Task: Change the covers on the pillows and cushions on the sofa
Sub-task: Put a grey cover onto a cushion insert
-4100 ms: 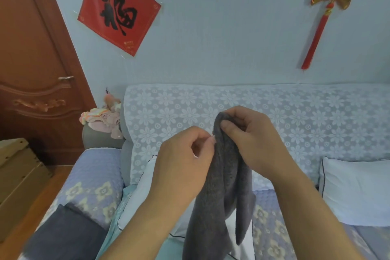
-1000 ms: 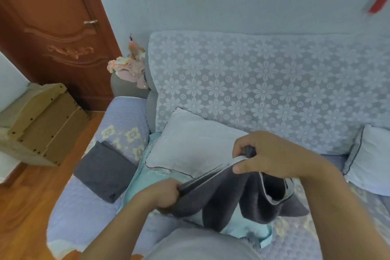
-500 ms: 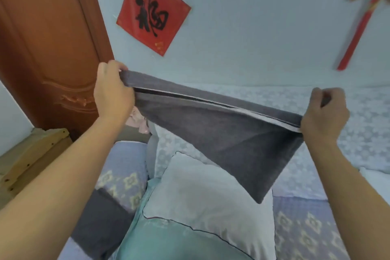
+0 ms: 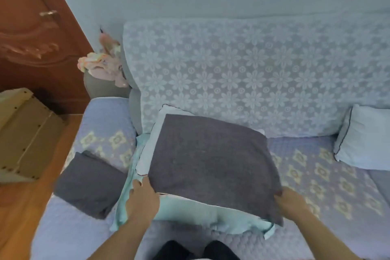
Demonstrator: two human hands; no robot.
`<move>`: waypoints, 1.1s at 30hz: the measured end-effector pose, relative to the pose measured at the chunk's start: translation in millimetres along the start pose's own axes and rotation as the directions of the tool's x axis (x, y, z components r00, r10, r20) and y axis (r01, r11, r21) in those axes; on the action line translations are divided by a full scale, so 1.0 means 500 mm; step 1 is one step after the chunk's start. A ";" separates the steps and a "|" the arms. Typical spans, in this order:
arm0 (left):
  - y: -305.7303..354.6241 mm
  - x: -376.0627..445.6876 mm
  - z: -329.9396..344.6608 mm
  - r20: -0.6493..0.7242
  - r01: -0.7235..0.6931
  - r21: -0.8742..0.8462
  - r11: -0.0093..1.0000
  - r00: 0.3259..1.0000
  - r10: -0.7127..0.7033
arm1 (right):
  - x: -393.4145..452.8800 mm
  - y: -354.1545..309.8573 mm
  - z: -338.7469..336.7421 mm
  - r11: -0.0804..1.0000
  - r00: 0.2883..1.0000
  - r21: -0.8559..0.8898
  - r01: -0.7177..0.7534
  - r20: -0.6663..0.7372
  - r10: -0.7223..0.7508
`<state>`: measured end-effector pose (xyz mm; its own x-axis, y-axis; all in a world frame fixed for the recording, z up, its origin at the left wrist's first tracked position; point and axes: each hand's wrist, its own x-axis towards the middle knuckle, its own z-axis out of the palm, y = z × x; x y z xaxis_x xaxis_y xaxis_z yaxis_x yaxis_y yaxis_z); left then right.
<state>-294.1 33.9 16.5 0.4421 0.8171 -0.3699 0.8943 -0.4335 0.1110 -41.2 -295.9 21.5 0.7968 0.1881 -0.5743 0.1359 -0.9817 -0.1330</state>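
A dark grey cushion cover (image 4: 211, 160) lies spread flat over a white pillow (image 4: 156, 137) on the sofa seat. My left hand (image 4: 143, 196) holds the cover's near left corner. My right hand (image 4: 292, 198) holds its near right corner. A pale green cover (image 4: 190, 209) lies under the pillow, sticking out towards me. A second white pillow (image 4: 363, 139) leans against the backrest at the right. Another folded dark grey cover (image 4: 88, 186) rests on the sofa's left end.
The sofa (image 4: 316, 175) has a lilac quilted seat and a white floral lace backrest (image 4: 242, 74). Pink clothes (image 4: 103, 65) sit on its left arm. A wooden crate (image 4: 25, 135) stands on the floor at left, before a brown door (image 4: 31, 27).
Half a second ago I held the grey cover stretched in the air by its top edge. It now lies flat on the white pillow, and my hands are down at its near corners.
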 end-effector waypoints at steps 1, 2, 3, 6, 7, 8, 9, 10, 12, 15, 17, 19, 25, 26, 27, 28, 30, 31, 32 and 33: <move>-0.003 -0.007 0.015 0.024 -0.012 0.053 0.999 1.000 0.011 | -0.010 -0.021 0.021 0.998 0.996 -0.023 0.061 0.069 -0.059; -0.005 -0.009 0.022 0.046 -0.031 0.088 0.996 0.999 0.027 | -0.020 -0.053 0.036 0.992 0.989 -0.031 0.123 0.092 -0.120; -0.007 -0.006 0.023 0.058 -0.061 0.112 0.992 0.997 0.055 | -0.030 -0.092 0.043 0.982 0.978 -0.040 0.186 0.103 -0.181; -0.008 0.013 -0.010 0.078 -0.128 0.095 0.987 0.990 0.120 | -0.056 -0.233 0.069 0.938 0.926 0.005 0.348 0.155 -0.344; -0.005 0.018 -0.030 0.068 -0.142 0.035 0.989 0.988 0.139 | -0.068 -0.285 0.084 0.911 0.899 0.012 0.411 0.160 -0.408; 0.000 0.021 -0.049 0.037 -0.175 -0.032 0.984 0.984 0.176 | -0.086 -0.338 0.104 0.883 0.872 0.008 0.470 0.153 -0.466; 0.007 0.020 -0.070 -0.030 -0.232 -0.088 0.969 0.973 0.230 | -0.105 -0.388 0.124 0.839 0.833 0.010 0.544 0.112 -0.542; 0.014 0.016 -0.088 -0.116 -0.307 -0.126 0.944 0.949 0.293 | -0.120 -0.432 0.144 0.794 0.793 0.003 0.607 0.057 -0.606; 0.019 0.014 -0.116 -0.268 -0.464 -0.152 0.873 0.869 0.415 | -0.136 -0.497 0.164 0.722 0.718 -0.026 0.691 -0.094 -0.690; 0.010 0.042 -0.138 -0.355 -0.580 -0.125 0.805 0.784 0.510 | -0.124 -0.534 0.127 0.707 0.661 -0.085 0.702 -0.292 -0.692; 0.011 0.066 -0.150 -0.364 -0.608 -0.154 0.779 0.767 0.527 | -0.127 -0.539 0.070 0.721 0.657 -0.096 0.686 -0.344 -0.671; 0.027 0.080 -0.149 -0.317 -0.562 -0.329 0.759 0.823 0.472 | -0.133 -0.544 0.012 0.732 0.643 -0.077 0.677 -0.422 -0.639; 0.134 0.079 -0.162 0.268 0.216 -0.940 0.263 0.946 0.183 | -0.182 -0.543 -0.107 0.825 0.780 0.276 0.494 -0.559 -0.280; 0.145 0.065 -0.177 0.210 0.159 -0.966 0.203 0.941 0.264 | -0.191 -0.538 -0.122 0.806 0.774 0.312 0.503 -0.577 -0.260; 0.151 0.053 -0.198 0.123 0.073 -0.985 0.159 0.933 0.337 | -0.201 -0.534 -0.139 0.783 0.767 0.350 0.514 -0.597 -0.236; 0.158 0.048 -0.222 0.054 -0.001 -0.990 0.139 0.920 0.389 | -0.206 -0.529 -0.156 0.756 0.761 0.392 0.525 -0.614 -0.210; 0.180 0.049 -0.281 -0.022 -0.079 -0.991 0.111 0.898 0.439 | -0.209 -0.520 -0.197 0.702 0.736 0.428 0.569 -0.646 -0.202; 0.195 0.050 -0.319 -0.023 -0.078 -0.992 0.100 0.887 0.462 | -0.211 -0.520 -0.224 0.678 0.714 0.428 0.597 -0.669 -0.206; 0.212 0.049 -0.360 -0.011 -0.061 -0.994 0.088 0.871 0.490 | -0.211 -0.523 -0.257 0.650 0.688 0.430 0.627 -0.696 -0.204; 0.228 0.048 -0.403 0.006 -0.052 -0.994 0.097 0.853 0.521 | -0.213 -0.528 -0.296 0.620 0.663 0.430 0.657 -0.721 -0.201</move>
<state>-167.5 80.7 206.1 0.8429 0.4690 -0.2636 0.1329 0.2934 0.9467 -74.8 -61.1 237.2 0.9253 0.3023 0.2290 0.3541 -0.4727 -0.8069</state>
